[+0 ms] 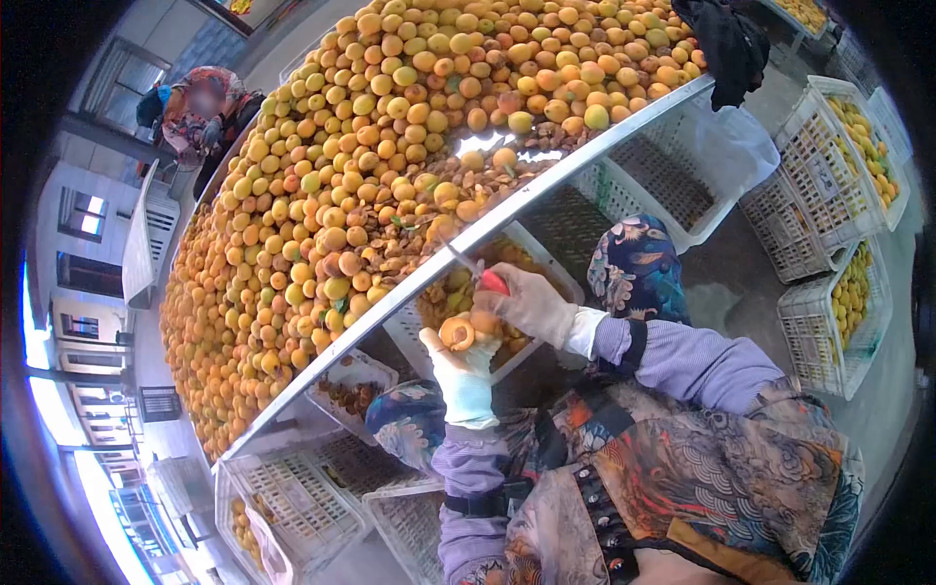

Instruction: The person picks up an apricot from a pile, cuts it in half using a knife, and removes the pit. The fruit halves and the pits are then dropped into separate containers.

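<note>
My left hand [462, 378], in a white glove, is closed around a cut apricot [455, 334] whose open inner face is turned up. Another piece of apricot [485, 322] shows right beside it, touching the fingers. My right hand [534, 310], also gloved, grips a small knife [494, 283] by its red handle. The knife's thin metal blade points up and left, over the rim of the sorting table and apart from the cut fruit. Below both hands stands a white crate [558, 270] holding apricot halves [454, 295]; my hands hide part of it.
A metal-edged table [322, 363] carries a large heap of whole apricots [322, 185], with brown scraps [395, 244] near its edge. Fruit-filled crates [824, 185] are stacked at right, and other crates [302, 487] stand at lower left. Another person [200, 112] is across the table.
</note>
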`<state>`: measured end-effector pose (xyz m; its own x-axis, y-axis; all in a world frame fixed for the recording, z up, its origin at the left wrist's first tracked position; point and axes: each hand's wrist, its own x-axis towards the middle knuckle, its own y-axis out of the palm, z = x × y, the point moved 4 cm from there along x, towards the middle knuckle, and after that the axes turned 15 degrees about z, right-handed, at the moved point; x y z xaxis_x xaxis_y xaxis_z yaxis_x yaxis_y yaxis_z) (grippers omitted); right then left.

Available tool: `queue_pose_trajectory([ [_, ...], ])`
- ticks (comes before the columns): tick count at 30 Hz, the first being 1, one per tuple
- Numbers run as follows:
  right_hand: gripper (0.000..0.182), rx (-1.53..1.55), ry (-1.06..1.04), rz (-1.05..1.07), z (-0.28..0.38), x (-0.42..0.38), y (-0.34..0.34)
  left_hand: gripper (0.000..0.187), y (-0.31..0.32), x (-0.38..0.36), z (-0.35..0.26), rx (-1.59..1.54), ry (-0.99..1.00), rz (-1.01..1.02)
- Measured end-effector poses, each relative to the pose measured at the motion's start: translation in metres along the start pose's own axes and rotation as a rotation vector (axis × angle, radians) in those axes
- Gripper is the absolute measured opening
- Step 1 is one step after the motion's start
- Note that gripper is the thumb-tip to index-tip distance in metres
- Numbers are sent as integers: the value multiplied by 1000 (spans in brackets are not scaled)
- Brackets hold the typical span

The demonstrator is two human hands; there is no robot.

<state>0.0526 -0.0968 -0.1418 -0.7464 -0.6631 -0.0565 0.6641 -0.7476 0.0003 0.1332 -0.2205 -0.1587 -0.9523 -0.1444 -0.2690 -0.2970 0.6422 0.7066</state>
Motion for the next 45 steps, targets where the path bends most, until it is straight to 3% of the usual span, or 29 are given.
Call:
queue_pose_trajectory([
  [3,32,-112,55,-44,10,5,-4,59,1,-5,-6,101,23,94],
  [5,20,112,-50,26,16,10,0,60,6,-6,-6,71,20,114],
  [9,16,254,-35,73,65,3,-7,63,12,-9,-2,32,-29,224],
  [11,14,618,43,209,83,1,-10,63,12,-16,-1,45,-68,271],
  [13,11,706,-61,245,86,2,-8,63,21,-22,-1,57,-105,314],
  [15,14,832,-160,301,104,-9,-4,65,31,-28,-1,350,-121,214],
  [16,20,785,-243,305,101,-9,-3,67,35,-26,3,210,-181,301],
  [20,25,692,-359,249,97,-13,-3,65,45,-31,13,166,-161,371],
  [23,26,677,-214,254,98,-19,-6,65,48,-33,19,199,-196,299],
  [27,24,763,-255,263,96,-20,-6,49,40,-32,27,41,-209,395],
  [29,24,812,-148,337,92,-22,-1,41,51,-40,13,1323,336,221],
  [30,24,696,-126,320,87,-22,1,49,44,-36,21,864,123,158],
  [31,24,696,-129,317,85,-23,1,49,45,-35,21,867,123,162],
  [33,23,633,-116,289,81,-24,3,46,37,-33,33,252,-129,30],
  [34,20,739,-61,207,74,-23,2,46,42,-32,30,258,-125,34],
  [35,20,737,-68,210,70,-20,2,33,49,-31,29,306,-156,46],
  [36,22,790,-84,142,65,-18,-1,37,57,-31,29,351,-188,57],
  [37,25,847,-97,69,56,-16,-2,54,60,-32,30,399,-228,66],
  [38,27,907,-144,121,46,-9,-7,61,60,-31,31,390,-255,116],
  [39,28,1175,-123,163,34,-7,-9,61,57,-31,31,391,-265,115],
  [42,28,1168,-182,208,36,-8,-11,61,47,-23,40,246,-350,269],
  [43,29,991,-99,111,44,-13,-9,61,55,-24,42,248,-356,274],
  [45,29,809,-22,13,53,-18,-9,50,66,-25,37,342,-198,19],
])
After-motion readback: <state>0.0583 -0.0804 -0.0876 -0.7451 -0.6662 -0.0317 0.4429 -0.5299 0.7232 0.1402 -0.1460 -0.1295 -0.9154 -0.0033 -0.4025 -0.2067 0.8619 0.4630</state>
